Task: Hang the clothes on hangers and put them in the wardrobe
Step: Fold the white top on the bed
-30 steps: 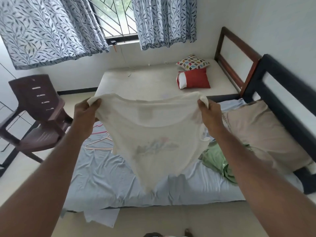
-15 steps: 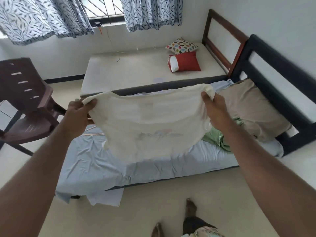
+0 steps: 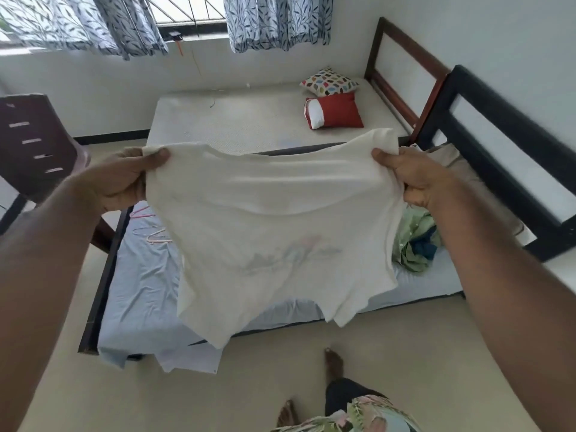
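Observation:
A white T-shirt (image 3: 274,232) with a faint print hangs spread out in front of me above the near bed. My left hand (image 3: 124,179) grips its left upper corner and my right hand (image 3: 414,179) grips its right upper corner. Pink hangers (image 3: 152,233) lie on the light blue sheet (image 3: 140,291), partly hidden behind the shirt. A green garment (image 3: 411,241) with something dark blue lies in a heap on the bed to the right. No wardrobe is in view.
A dark brown plastic chair (image 3: 34,151) stands at the left. A second bed (image 3: 249,120) with two cushions (image 3: 333,98) lies under the window. A beige pillow (image 3: 461,169) rests by the black headboard (image 3: 498,151). My feet are on the cream floor (image 3: 405,353).
I have stepped back from the bed and the view has tilted down. The shirt stays stretched between both hands and now hangs lower, with its sleeves showing at the bottom.

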`<state>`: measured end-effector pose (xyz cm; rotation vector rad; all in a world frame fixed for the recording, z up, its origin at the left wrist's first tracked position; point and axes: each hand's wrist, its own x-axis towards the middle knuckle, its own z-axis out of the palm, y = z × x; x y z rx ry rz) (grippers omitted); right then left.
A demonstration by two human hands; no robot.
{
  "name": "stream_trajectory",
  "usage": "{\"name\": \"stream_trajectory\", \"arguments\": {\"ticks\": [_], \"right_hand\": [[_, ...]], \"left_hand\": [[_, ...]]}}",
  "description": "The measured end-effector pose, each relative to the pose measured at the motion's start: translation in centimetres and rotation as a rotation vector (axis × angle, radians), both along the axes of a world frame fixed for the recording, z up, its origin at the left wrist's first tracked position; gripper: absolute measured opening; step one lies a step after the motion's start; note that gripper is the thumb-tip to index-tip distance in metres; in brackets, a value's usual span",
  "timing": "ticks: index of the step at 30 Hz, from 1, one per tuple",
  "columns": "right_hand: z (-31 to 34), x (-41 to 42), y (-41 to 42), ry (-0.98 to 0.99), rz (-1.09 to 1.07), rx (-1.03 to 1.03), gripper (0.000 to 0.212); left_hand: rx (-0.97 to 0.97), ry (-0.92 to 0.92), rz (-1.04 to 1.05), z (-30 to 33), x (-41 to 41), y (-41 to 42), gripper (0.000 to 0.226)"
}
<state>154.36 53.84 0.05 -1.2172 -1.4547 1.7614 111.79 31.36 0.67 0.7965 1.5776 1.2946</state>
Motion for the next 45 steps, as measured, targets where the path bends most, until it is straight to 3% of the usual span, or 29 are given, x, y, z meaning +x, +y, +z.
{"name": "stream_trajectory", "arguments": {"ticks": [5, 7, 12, 18, 26, 34, 45], "right_hand": [[-4.4, -3.4, 4.9, -0.203, -0.064, 0.064, 0.030], [-6.3, -5.0, 7.6, -0.235, -0.078, 0.088, 0.036], [-11.7, -9.4, 16.7, -0.231, -0.092, 0.100, 0.037], [-20.0, -15.1, 29.2, -0.269, -0.136, 0.121, 0.025], [-34.6, -22.6, 41.4, -0.359, -0.058, 0.148, 0.013], [-47.8, -28.1, 49.8, -0.416, -0.029, 0.090, 0.014], [-61.2, -36.6, 59.4, -0.583, 0.090, 0.112, 0.023]], "left_hand": [[-0.101, 0.024, 0.000, -2.9, -1.3, 4.9, 0.021], [-0.133, 0.061, 0.030, -4.5, -1.8, 7.7, 0.030], [-0.150, 0.149, 0.209, -9.3, -4.0, 16.3, 0.010], [-0.191, 0.209, 0.277, -16.4, -8.1, 28.2, 0.012], [-0.281, 0.310, 0.316, -31.3, -13.1, 41.6, 0.021], [-0.348, 0.374, 0.268, -44.0, -20.3, 49.3, 0.021], [-0.420, 0.429, 0.200, -58.8, -28.3, 57.7, 0.020]]}}
